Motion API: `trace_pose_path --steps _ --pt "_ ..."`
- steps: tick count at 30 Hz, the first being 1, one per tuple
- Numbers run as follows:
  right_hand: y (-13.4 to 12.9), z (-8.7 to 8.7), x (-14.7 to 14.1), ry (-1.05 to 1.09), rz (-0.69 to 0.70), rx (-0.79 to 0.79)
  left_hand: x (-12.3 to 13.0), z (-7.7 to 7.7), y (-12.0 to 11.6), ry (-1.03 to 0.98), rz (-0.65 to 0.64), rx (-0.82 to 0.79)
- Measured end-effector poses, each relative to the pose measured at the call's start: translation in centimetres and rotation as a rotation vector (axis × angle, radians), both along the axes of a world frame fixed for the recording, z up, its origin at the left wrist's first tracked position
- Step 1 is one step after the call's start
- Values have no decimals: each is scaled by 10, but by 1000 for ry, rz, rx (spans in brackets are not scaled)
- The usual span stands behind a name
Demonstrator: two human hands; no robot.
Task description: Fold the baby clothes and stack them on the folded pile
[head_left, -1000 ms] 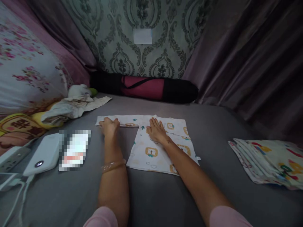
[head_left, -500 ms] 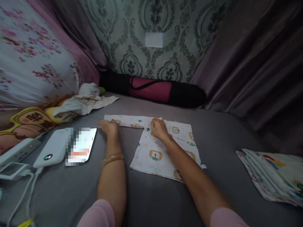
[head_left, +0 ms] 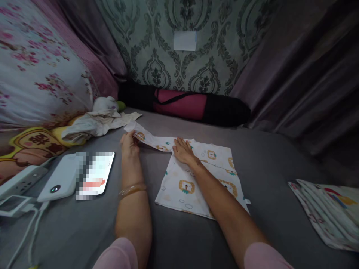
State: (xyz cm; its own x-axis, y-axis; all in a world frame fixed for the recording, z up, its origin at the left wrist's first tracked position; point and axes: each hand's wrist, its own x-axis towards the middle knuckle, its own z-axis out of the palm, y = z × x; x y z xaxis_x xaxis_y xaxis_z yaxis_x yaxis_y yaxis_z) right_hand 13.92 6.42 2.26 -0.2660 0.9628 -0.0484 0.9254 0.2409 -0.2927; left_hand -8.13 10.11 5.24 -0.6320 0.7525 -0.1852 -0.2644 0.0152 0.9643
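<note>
A white long-sleeved child's shirt (head_left: 175, 201) with lion prints lies on the grey bed sheet, its left sleeve stretched out to the left. My left hand (head_left: 129, 144) is closed on that sleeve near the cuff and lifts its end off the sheet. Flat on the shirt near the left shoulder rests my right hand (head_left: 183, 150), fingers stretched out. The right part of the shirt looks folded in, with a crease across it, and my right forearm hides some of its body.
A phone (head_left: 108, 168), a white power bank (head_left: 63, 179) and a power strip (head_left: 26, 179) with cables lie at left. Folded clothes (head_left: 333, 216) are stacked at right. A black and red long bag (head_left: 179, 104) lies along the wall, with a crumpled cloth (head_left: 92, 125) nearer left.
My left hand has raised the sleeve end and moved it slightly away from me. My right hand has flattened at the shoulder, its fingers now straighter. The view has shifted slightly.
</note>
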Motion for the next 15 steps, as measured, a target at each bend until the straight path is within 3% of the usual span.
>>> trace_pose_path --steps 4,7,10,13,15 --pt "1 7 0 15 6 -68 13 26 -6 -233 -162 290" --pt "2 11 1 38 20 -75 28 47 -13 -230 -302 439" --pt "2 15 8 134 8 25 51 63 -17 -222 -384 518" --pt "-3 22 22 399 -169 88 80 73 -19 -220 -473 563" --pt "-11 31 35 666 -303 -15 104 75 -23 -212 -533 596"
